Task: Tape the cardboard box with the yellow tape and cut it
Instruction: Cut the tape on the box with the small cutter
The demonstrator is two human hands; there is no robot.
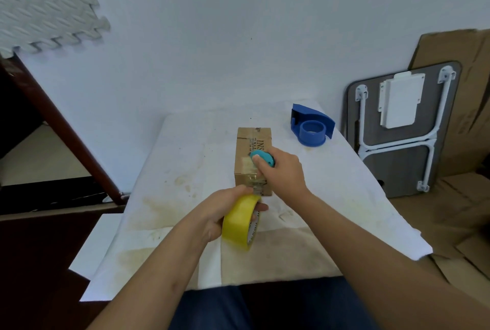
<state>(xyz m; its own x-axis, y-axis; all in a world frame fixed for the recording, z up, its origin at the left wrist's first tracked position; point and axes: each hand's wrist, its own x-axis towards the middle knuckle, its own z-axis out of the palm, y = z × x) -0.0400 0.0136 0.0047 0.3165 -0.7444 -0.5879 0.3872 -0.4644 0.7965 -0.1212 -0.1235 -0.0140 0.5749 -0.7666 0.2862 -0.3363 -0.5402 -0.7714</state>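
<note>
The right hand is covering the near right part of the cardboard box and most of the small teal cutter, so no blade is showing. The box's printed lettering is partly covered and too blurred to read. The left hand is hiding the far side of the yellow tape roll. Both forearms are running out of the bottom edge. The bench is hiding under a stained white sheet.

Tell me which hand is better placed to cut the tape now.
Right. The right hand already holds the teal cutter over the cardboard box, near the taped edge. The left hand is occupied gripping the yellow tape roll.
</note>
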